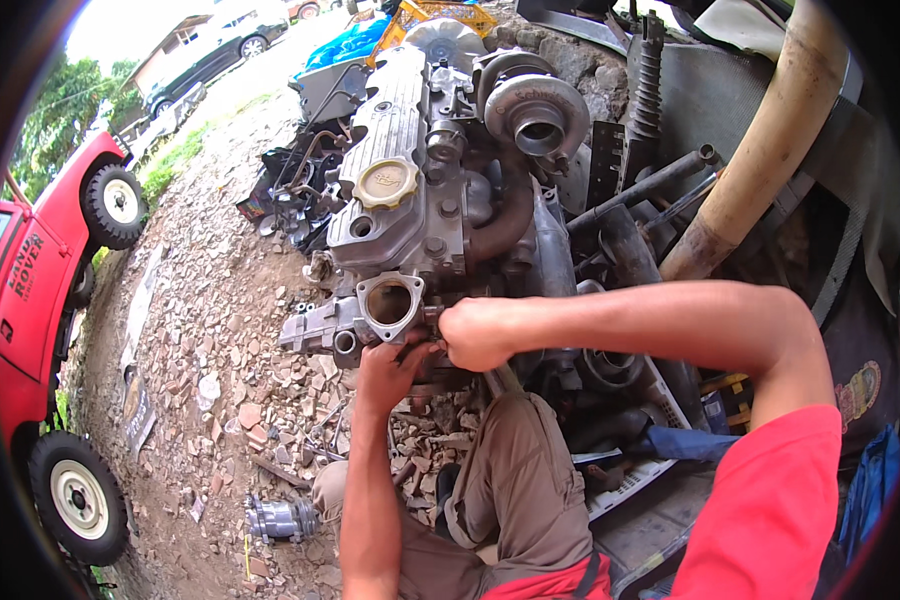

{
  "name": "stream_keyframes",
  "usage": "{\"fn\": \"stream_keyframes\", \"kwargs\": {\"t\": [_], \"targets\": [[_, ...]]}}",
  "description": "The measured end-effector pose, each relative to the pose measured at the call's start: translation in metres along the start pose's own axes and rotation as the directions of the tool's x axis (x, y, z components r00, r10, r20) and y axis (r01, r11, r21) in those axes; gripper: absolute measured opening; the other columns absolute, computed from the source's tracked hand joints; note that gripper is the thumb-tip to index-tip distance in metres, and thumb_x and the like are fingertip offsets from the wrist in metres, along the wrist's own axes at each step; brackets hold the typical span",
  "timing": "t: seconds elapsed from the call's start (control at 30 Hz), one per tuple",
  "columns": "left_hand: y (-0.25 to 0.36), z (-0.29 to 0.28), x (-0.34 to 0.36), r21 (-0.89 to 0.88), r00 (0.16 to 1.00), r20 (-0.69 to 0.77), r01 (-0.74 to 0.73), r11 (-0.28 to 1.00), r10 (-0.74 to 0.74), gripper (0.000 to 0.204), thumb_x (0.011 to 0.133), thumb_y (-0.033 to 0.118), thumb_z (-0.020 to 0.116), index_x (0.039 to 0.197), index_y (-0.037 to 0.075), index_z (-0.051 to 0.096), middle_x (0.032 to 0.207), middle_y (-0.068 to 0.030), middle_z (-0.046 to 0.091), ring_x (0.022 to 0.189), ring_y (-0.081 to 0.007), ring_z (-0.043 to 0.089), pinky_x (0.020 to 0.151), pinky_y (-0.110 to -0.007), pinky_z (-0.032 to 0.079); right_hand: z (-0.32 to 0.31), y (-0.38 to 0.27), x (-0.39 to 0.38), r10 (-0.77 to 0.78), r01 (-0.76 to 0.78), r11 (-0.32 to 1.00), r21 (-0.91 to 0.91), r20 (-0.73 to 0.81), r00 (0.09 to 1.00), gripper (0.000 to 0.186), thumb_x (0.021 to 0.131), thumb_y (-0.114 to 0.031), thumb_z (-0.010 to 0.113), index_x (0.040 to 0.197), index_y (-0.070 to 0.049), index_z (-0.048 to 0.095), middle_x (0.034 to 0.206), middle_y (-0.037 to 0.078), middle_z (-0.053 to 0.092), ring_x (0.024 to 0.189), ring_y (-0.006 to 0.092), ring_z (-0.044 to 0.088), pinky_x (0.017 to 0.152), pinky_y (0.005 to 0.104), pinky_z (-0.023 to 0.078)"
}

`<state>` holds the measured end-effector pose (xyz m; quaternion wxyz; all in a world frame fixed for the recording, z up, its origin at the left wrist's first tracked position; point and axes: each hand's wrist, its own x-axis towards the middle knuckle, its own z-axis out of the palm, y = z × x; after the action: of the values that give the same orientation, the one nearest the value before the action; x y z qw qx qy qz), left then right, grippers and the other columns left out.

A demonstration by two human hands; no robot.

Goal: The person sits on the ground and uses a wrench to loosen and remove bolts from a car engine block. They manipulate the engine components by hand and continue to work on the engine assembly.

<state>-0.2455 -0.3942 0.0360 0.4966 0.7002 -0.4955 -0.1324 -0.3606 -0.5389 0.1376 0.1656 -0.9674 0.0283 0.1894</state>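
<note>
The engine (410, 240) stands just in front of the person, over stony ground (245, 330), its triangular flange (366, 305) with a round opening facing them. The left hand (392, 372) reaches up beneath the flange, its fingers bent toward the underside and partly hidden; whether they are clamped on something cannot be told. The right hand (478, 333) is just to the right of the flange, close to the left fingertips, its fingers curled in; what lies inside the curl is hidden. Above the flange, a round yellowish cap (385, 184) sits on the ribbed grey cover (388, 105), and a turbocharger (536, 98) is mounted at the engine's upper right. Farther right, a thick bamboo pole (760, 140) leans among pipes and scrap parts. A silvery cylindrical part (278, 520) lies on the ground at lower left, near the person's knee. At far left stands a red vehicle (40, 280); beyond, a dark car (210, 68).
</note>
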Motion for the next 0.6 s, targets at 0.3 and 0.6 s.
{"fn": "stream_keyframes", "kwargs": {"t": [0.3, 0.6], "targets": [[0.002, 0.002, -0.004, 0.055, 0.998, -0.022, 0.053, 0.997, -0.052, 0.017, 0.082, 0.011, 0.076, 0.096, 0.001, 0.072, 0.059, -0.0037, 0.062, 0.052, -0.0071, 0.056, 0.052, -0.025, 0.045, 0.076, 0.045, -0.011, -0.105, 0.272, 0.92, 0.283, -0.491, 0.865, 0.022, 0.094, -0.016, 0.056, 0.084, 0.004, 0.056, 0.068, 0.027, 0.061, 0.068, 0.0462, 0.061, 0.06, 0.0502, 0.048], [0.0, 0.005, 0.0, -0.08, 0.999, -0.031, 0.03, 0.996, -0.033, 0.017, 0.085, 0.012, 0.074, 0.096, 0.0, 0.072, 0.059, -0.0002, 0.06, 0.053, -0.0047, 0.053, 0.05, -0.024, 0.042, 0.074, 0.036, -0.012, -0.087, 0.129, 0.991, 0.046, -0.52, 0.85, 0.03, 0.098, -0.026, 0.049, 0.089, 0.001, 0.057, 0.068, 0.026, 0.063, 0.067, 0.0469, 0.062, 0.062, 0.0543, 0.049]]}}
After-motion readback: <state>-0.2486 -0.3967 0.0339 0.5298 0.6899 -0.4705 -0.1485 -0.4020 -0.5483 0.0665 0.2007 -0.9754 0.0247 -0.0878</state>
